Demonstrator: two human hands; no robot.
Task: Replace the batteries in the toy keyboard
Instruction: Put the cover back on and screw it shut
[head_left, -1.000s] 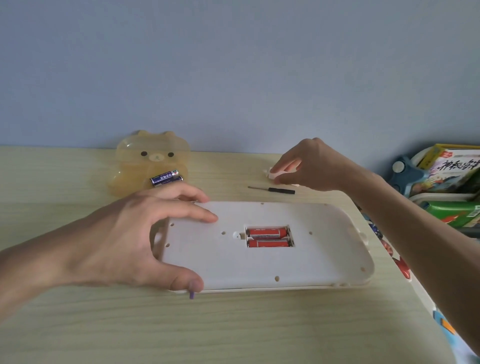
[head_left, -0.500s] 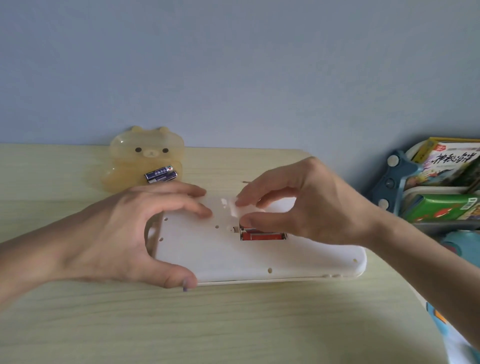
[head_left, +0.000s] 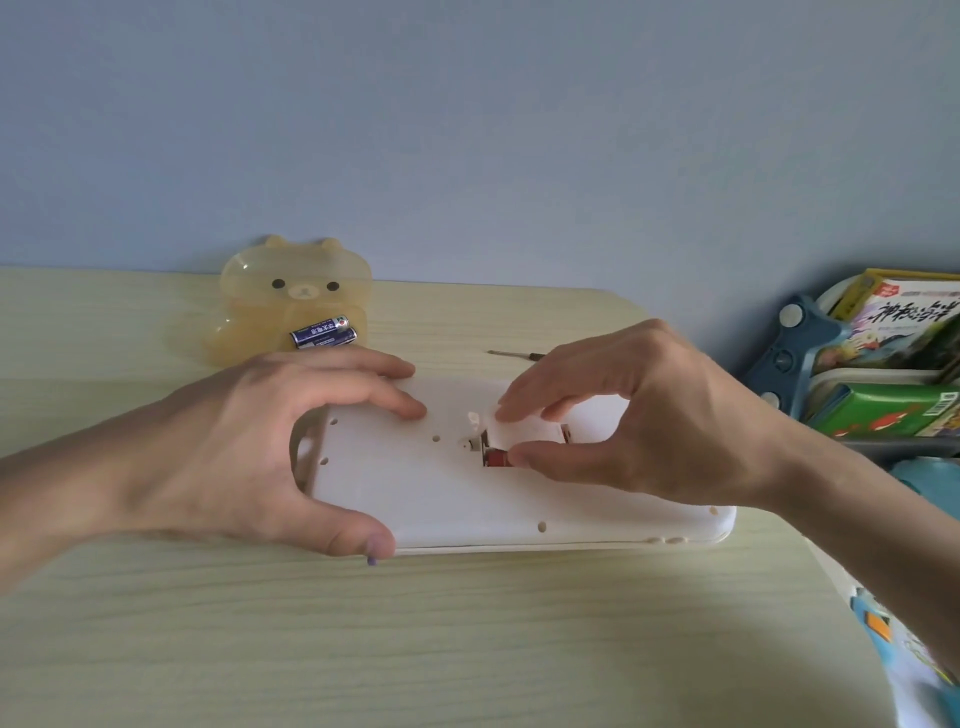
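Note:
The white toy keyboard (head_left: 441, 493) lies face down on the wooden table. My left hand (head_left: 249, 447) grips its left end, fingers on the back and thumb on the front edge. My right hand (head_left: 649, 415) pinches the white battery cover (head_left: 527, 431) and holds it over the open compartment. Part of a red battery (head_left: 497, 458) shows at the compartment's left end, just past my thumb tip; the rest is hidden by cover and fingers. Two blue batteries (head_left: 324, 332) lie in a yellow bear-shaped tray (head_left: 291, 291) behind the keyboard.
A small black-handled screwdriver (head_left: 514, 354) lies on the table behind the keyboard, partly hidden by my right hand. Books and a blue toy rack (head_left: 883, 364) stand off the table's right edge. A blue wall runs along the back.
My right hand came from the back of the table, near the screwdriver, with the white cover and lowered it over the battery compartment. My left hand kept its grip on the keyboard.

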